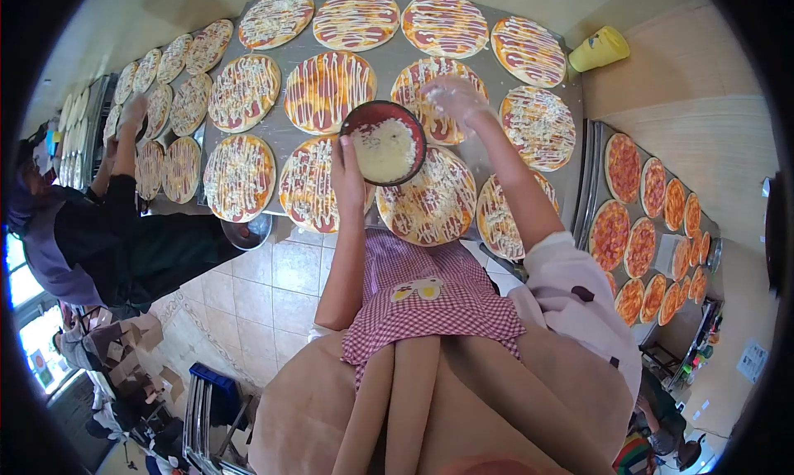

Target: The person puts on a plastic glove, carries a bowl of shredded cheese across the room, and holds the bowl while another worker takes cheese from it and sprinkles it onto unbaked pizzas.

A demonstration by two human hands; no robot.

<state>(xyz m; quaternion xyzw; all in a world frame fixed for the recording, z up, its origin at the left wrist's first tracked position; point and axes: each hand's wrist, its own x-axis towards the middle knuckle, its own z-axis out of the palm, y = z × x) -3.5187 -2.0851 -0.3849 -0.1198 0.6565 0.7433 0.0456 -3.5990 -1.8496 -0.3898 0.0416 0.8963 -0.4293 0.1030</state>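
My left hand (349, 176) grips the rim and side of a dark bowl with a red inside (357, 121), tilted toward me. Grated cheese (387, 151) lies in it. In a clear plastic glove, my right hand (455, 101) hovers over a pizza (418, 76) with slices and white sauce lines; its fingers are bent round some grated cheese, partly blurred. Just beneath the bowl, a pizza (430, 206) carries scattered cheese. Beside it on the left is another cheese-strewn pizza (306, 186). At the right, one more pizza (538, 128) is thickly sprinkled.
Several pizzas cover the metal table (277, 132). A yellow cup (600, 49) stands at its far right corner. Red-sauced pizzas (622, 167) fill a lower surface at right. Another person (91, 227) works at left, one hand (134, 111) over pizzas. A metal bowl (248, 231) is near them.
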